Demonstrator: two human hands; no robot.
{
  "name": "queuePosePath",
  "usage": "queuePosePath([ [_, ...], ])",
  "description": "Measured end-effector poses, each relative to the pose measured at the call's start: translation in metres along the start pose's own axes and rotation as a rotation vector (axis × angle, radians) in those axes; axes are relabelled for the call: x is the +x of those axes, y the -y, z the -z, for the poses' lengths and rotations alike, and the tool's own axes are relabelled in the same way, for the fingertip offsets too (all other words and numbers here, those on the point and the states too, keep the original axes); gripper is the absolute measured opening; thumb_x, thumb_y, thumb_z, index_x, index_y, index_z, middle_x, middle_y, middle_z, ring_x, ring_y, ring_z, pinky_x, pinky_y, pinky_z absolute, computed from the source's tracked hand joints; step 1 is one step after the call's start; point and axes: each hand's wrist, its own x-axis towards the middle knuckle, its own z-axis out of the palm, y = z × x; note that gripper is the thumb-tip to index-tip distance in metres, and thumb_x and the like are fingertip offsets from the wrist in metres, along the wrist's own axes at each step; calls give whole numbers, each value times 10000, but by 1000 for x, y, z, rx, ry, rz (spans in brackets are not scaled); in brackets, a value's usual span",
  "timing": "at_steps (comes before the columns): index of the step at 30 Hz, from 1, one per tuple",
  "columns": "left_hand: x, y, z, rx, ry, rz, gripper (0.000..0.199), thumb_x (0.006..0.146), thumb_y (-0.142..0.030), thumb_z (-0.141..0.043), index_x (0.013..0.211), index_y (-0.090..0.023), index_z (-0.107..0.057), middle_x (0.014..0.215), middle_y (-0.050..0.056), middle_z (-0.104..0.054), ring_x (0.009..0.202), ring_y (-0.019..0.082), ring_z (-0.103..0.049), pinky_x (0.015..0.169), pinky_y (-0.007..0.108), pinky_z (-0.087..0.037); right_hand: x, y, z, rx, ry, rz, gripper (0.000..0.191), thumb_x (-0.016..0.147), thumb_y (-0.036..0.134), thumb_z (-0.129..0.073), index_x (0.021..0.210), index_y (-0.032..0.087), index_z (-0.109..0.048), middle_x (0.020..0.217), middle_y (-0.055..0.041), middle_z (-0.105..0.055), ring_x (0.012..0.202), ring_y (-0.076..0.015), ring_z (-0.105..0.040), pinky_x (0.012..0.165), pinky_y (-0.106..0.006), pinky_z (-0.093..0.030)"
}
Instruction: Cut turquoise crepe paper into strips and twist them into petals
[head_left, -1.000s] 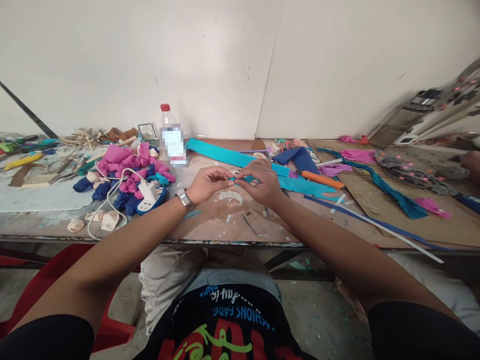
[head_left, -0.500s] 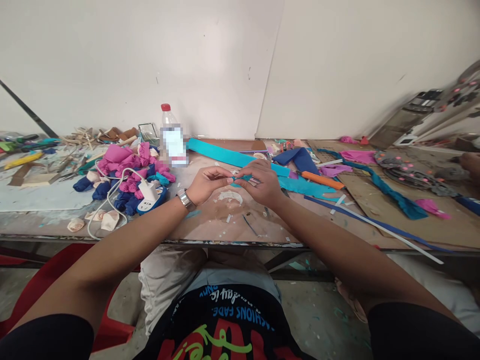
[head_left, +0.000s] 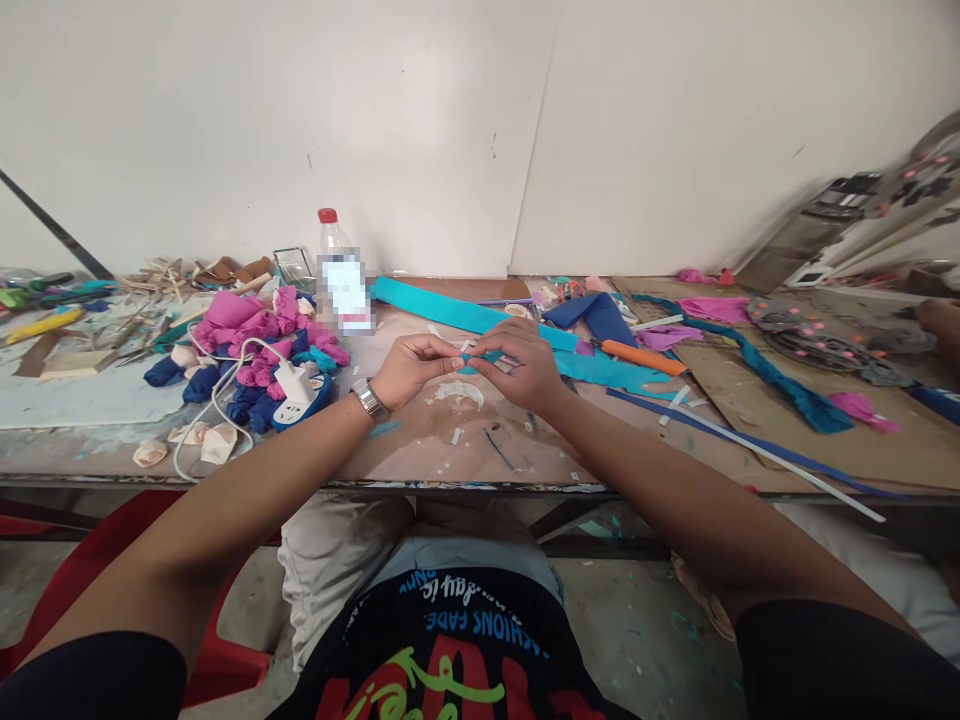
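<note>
Over the middle of the table, my left hand [head_left: 414,372] and my right hand [head_left: 523,362] meet at the fingertips. Both pinch a small piece of turquoise crepe paper [head_left: 466,369], mostly covered by the fingers. More turquoise shows under the curled fingers of my right hand. Just behind the hands lies a long turquoise crepe strip [head_left: 435,305]. Another turquoise piece [head_left: 611,374], with a ragged end, lies right of my right hand. An orange tool handle [head_left: 643,357] and a folded dark blue strip [head_left: 596,318] are close by.
Left of the hands is a pile of pink and blue crepe flowers [head_left: 259,325], with a power strip [head_left: 304,410] and white cable. A phone [head_left: 346,290] leans on a bottle [head_left: 330,230]. Cardboard [head_left: 795,450] covers the right side. Another person's hand [head_left: 937,325] is at the far right.
The view has shifted very slightly. Both hands keep their pinch on the turquoise crepe paper in nearly the same place.
</note>
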Motion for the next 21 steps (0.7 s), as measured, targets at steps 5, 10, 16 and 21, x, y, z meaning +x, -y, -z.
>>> queuePosePath([
  [5, 0, 0, -1, 98, -7, -60, 303, 679, -415, -932, 810, -175, -803, 858, 63, -790, 796, 169, -701, 774, 325, -553, -1, -3, -1, -10, 2, -26, 181, 939, 436, -723, 898, 260, -736, 881, -22, -777, 892, -228, -690, 920, -443, -449],
  [10, 1, 1, 0, 285, -23, -167, 269, 717, -411, -904, 833, -187, -810, 905, 82, -786, 857, 187, -693, 803, 337, -529, -3, -6, -2, -28, 33, -50, 230, 948, 479, -697, 894, 258, -725, 882, -31, -773, 892, -235, -682, 912, -440, -446],
  [16, 1, 0, 1, 322, -9, -159, 289, 751, -424, -880, 890, -184, -798, 937, 83, -781, 843, 179, -680, 775, 321, -515, -2, -5, -3, -19, 51, -54, 261, 965, 500, -661, 896, 251, -703, 884, -44, -755, 888, -238, -672, 906, -439, -452],
  [21, 2, -2, 2, 296, -13, -136, 306, 790, -442, -846, 928, -175, -789, 952, 78, -780, 819, 169, -666, 745, 309, -499, -1, -3, -1, 14, 43, -44, 245, 963, 486, -669, 917, 249, -713, 900, -48, -766, 890, -240, -683, 900, -440, -468],
])
